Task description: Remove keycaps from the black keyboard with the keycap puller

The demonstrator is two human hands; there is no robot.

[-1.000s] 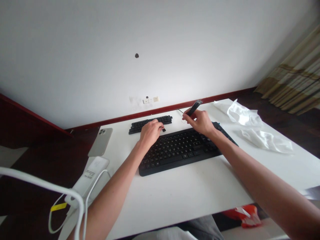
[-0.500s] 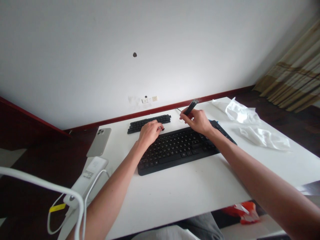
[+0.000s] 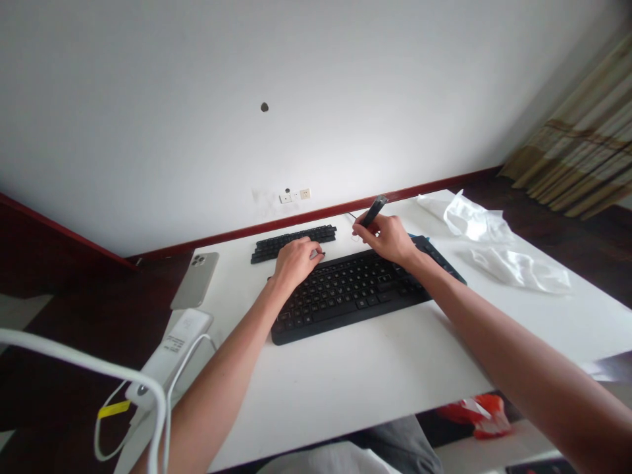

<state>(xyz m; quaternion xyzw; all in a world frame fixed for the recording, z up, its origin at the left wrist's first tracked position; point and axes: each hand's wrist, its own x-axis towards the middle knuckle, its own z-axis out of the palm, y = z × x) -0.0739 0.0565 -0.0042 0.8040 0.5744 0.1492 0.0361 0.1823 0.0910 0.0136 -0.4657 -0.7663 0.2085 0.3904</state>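
Observation:
A black keyboard (image 3: 340,289) lies at a slant on the white table, with both my hands over its far edge. My left hand (image 3: 299,259) is closed, thumb and forefinger pinching a tiny black piece that looks like a keycap (image 3: 322,255). Wrapped in the fingers of my right hand (image 3: 385,236) is a thick black pen-like tool (image 3: 374,210); its upper end is greyish and points up, while its lower end is hidden. Behind my left hand several rows of black keycaps (image 3: 276,245) lie lined up on the table.
At the left edge lie a phone (image 3: 195,281) and a white power strip (image 3: 170,359) with a white cable (image 3: 89,361). Crumpled clear plastic bags (image 3: 518,268) rest on the right side. The wall (image 3: 197,145) rises behind the table. Below the front edge is a red-orange wrapper (image 3: 488,416).
The view has shifted very slightly. Both hands keep their grips; the tool in my right hand has moved a touch to the left.

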